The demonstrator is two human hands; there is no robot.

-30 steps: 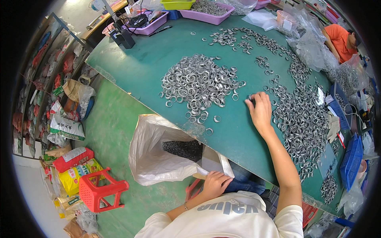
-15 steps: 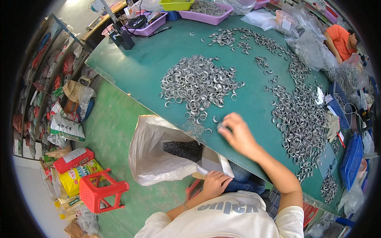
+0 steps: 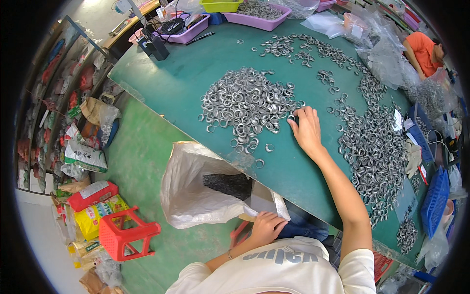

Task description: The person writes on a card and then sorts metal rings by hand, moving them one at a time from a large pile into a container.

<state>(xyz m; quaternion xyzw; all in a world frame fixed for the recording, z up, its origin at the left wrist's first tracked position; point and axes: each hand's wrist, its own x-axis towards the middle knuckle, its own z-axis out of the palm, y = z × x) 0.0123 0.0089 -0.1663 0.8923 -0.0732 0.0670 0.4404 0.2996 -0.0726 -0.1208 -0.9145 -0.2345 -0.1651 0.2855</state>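
My right hand [image 3: 308, 131] is over the green table [image 3: 181, 93], at the right edge of a heap of grey metal rings [image 3: 247, 98]. Its thumb and fingertips close on one ring [image 3: 292, 118] there. Two loose rings lie apart from the heap near the table's edge, one of them a plain ring [image 3: 259, 163]. Below that edge, my left hand [image 3: 268, 227] grips the rim of a wide-mouthed white sack [image 3: 188, 196]. Inside the sack shows a mass of small dark pieces [image 3: 227, 185], too small to make out.
A larger spread of rings [image 3: 372, 157] covers the table's right side. Purple trays [image 3: 259, 17] stand at the far edge. A blue basket [image 3: 434, 201] is at the right. Another person [image 3: 423, 54] sits far right. A red stool [image 3: 125, 232] stands on the floor, left.
My right hand has moved away from the table's near edge, up to the right side of the ring heap. My left hand stays on the sack's rim.
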